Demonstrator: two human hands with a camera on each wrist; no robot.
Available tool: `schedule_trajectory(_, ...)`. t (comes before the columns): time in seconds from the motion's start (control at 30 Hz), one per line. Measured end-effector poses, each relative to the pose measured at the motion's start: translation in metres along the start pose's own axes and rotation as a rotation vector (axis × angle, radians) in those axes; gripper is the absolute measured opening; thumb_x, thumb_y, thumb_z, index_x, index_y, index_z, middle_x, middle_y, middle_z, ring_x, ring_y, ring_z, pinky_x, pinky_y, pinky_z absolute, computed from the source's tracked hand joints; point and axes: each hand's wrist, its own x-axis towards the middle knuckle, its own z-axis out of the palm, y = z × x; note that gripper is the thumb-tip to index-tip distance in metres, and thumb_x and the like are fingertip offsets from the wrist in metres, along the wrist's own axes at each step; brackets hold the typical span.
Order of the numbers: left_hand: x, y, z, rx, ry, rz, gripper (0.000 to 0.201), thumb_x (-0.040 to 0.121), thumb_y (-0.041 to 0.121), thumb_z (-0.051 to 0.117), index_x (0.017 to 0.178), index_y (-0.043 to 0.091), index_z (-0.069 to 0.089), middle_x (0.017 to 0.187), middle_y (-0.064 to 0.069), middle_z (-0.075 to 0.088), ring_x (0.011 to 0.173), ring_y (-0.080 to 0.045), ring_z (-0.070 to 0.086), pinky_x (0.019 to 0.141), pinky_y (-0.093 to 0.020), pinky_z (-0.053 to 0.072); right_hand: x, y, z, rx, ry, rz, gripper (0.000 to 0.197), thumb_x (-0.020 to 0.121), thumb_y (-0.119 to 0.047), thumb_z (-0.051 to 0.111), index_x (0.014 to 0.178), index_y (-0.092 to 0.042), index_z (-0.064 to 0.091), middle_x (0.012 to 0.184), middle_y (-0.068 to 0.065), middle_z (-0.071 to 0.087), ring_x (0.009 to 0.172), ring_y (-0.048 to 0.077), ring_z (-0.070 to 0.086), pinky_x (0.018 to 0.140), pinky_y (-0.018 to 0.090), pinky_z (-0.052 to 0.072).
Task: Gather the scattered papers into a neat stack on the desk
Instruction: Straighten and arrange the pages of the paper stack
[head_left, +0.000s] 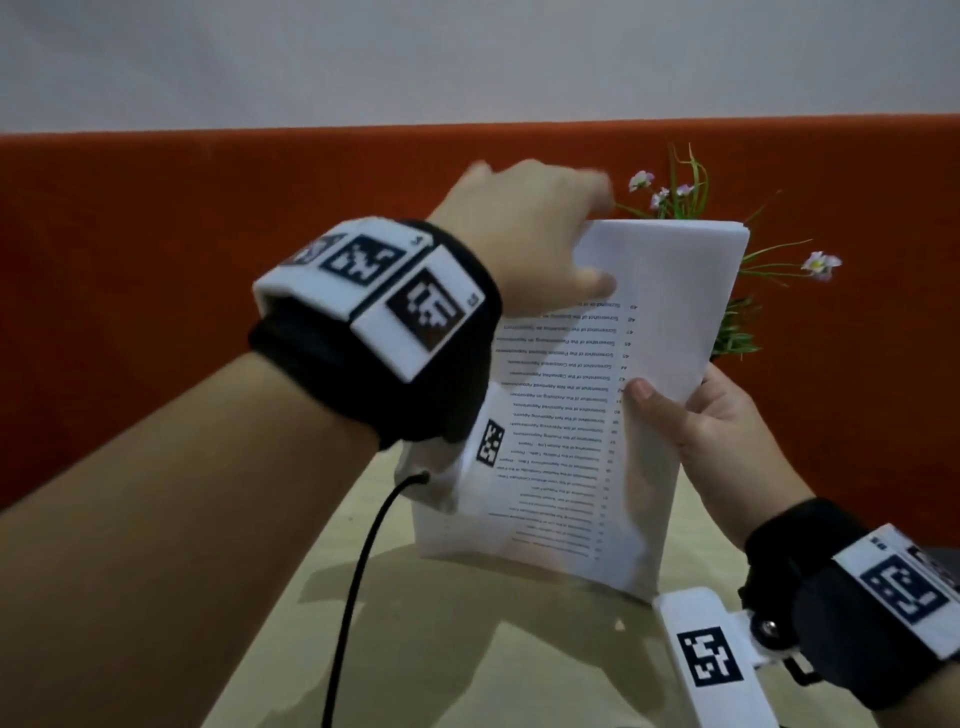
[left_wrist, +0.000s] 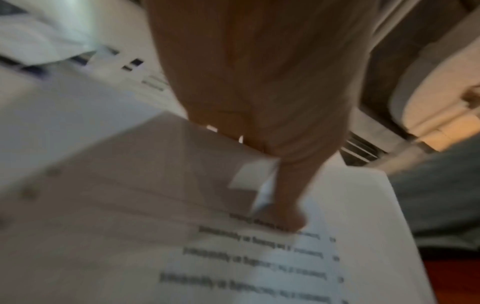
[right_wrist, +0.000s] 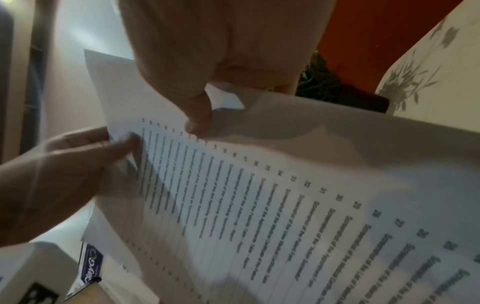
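Note:
A stack of white printed papers (head_left: 597, 415) stands nearly upright over the beige desk (head_left: 467, 649), its text upside down to me and its lower edge down by the desk top. My left hand (head_left: 587, 244) pinches the top left corner, thumb on the front sheet and fingers behind. In the left wrist view the thumb (left_wrist: 283, 214) presses on the papers (left_wrist: 350, 216). My right hand (head_left: 675, 415) grips the right edge halfway up, thumb in front. In the right wrist view its thumb (right_wrist: 197, 121) lies on the papers (right_wrist: 285, 164), with the left hand (right_wrist: 64, 174) at the far corner.
A potted plant with pink flowers (head_left: 727, 312) stands right behind the papers, against an orange partition (head_left: 156, 260). A black cable (head_left: 358, 571) hangs from my left wrist band to the desk. A white box (right_wrist: 26, 267) and a blue-printed card (right_wrist: 91, 265) lie on the desk.

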Motion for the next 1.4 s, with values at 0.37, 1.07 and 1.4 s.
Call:
schedule_trajectory(0.37,-0.065,-0.066,0.044,-0.934,0.355,-0.419,0.012,0.092,0.02,0.06,0.102,0.016,0.066,0.094,0.008,0.071,0.079,-0.005,0.067,0.066,-0.016,0.052,0.004,0.011,-0.031,0.094,0.3,0.158,0.067,0.077,-0.028,0.072,0.137,-0.014,0.046,0.124,-0.001,0.064,0.12,0.021,0.057,0.104,0.04,0.042)
schedule_trajectory(1.07,-0.123,-0.04,0.141,-1.324,0.43,-0.795,0.018,0.093,0.012,0.058,0.097,0.029,0.06,0.101,0.001,0.068,0.104,-0.029,0.065,0.087,-0.049,0.054,-0.024,0.035,-0.026,-0.276,0.358,0.068,0.016,0.098,-0.018,0.049,0.096,-0.033,0.056,0.099,-0.014,0.064,0.094,0.011,0.06,0.088,0.043,0.046)
schedule_trajectory(1.4,-0.113,-0.043,0.132,-1.26,0.227,-0.827,0.015,0.094,0.011,0.055,0.105,0.02,0.061,0.104,-0.001,0.067,0.109,-0.03,0.063,0.089,-0.045,0.052,-0.022,0.038,-0.041,-0.315,0.4,0.165,0.029,0.096,-0.024,0.053,0.124,-0.016,0.05,0.124,0.002,0.06,0.112,0.023,0.057,0.095,0.044,0.044)
